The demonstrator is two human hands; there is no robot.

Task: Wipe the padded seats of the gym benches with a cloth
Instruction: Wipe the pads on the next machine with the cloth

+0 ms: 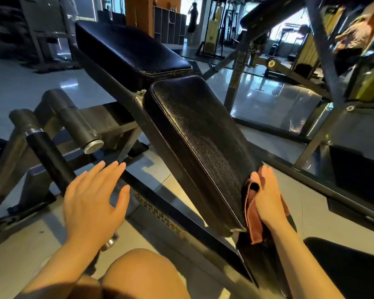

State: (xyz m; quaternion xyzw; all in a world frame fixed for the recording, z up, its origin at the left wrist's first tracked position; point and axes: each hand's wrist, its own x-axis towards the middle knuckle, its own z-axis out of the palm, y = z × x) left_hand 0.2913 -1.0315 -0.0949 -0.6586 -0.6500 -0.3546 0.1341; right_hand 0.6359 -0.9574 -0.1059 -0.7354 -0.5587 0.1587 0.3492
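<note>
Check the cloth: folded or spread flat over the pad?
Folded. The brown cloth hangs bunched in layers under the right hand, pressed against the near pad's right edge, not spread across it.

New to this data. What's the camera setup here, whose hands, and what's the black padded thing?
There is one picture, from a wide-angle camera worn on a person's head, looking down at their own bare hands; no robot. The black padded thing is a gym bench: a near seat pad and a second pad beyond it, on a metal frame. The right hand presses a brown cloth against the near pad's right edge, wiping it. The left hand hovers open and holds nothing. A bare knee shows at the bottom.
</note>
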